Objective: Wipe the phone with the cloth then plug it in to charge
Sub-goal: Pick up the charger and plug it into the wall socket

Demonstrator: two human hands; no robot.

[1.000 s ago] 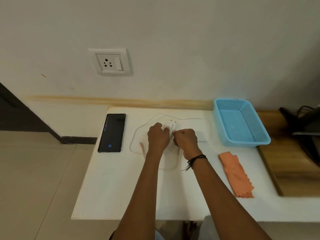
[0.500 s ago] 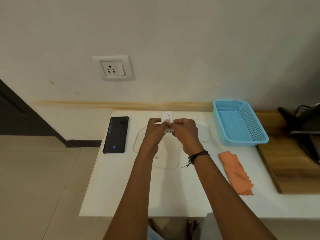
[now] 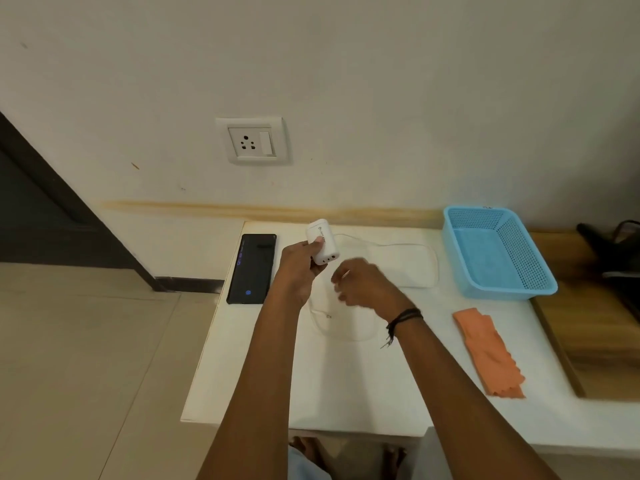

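The black phone [image 3: 252, 268] lies face up at the back left of the white table [image 3: 346, 386], its screen dimly lit. My left hand [image 3: 296, 271] holds a white charger adapter [image 3: 322, 245] above the table, ports facing me. My right hand [image 3: 365, 287] is just right of it, blurred, fingers curled around what looks like an end of the white cable [image 3: 408, 245]. The rest of the cable loops over the table, with one connector [image 3: 328, 317] lying below my hands. The orange cloth [image 3: 488, 351] lies flat at the right. A wall socket [image 3: 254, 142] sits above the table.
A light blue plastic basket [image 3: 505, 293] stands at the back right of the table. Beyond it is a wooden surface [image 3: 595, 344] with dark objects [image 3: 616, 254]. Tiled floor [image 3: 86, 358] lies to the left; my bare feet show under the table's front edge.
The adapter was lifted off the table in both hands. Now only my left hand holds it, and my right hand has dropped away down and to the right. The view has tilted up.
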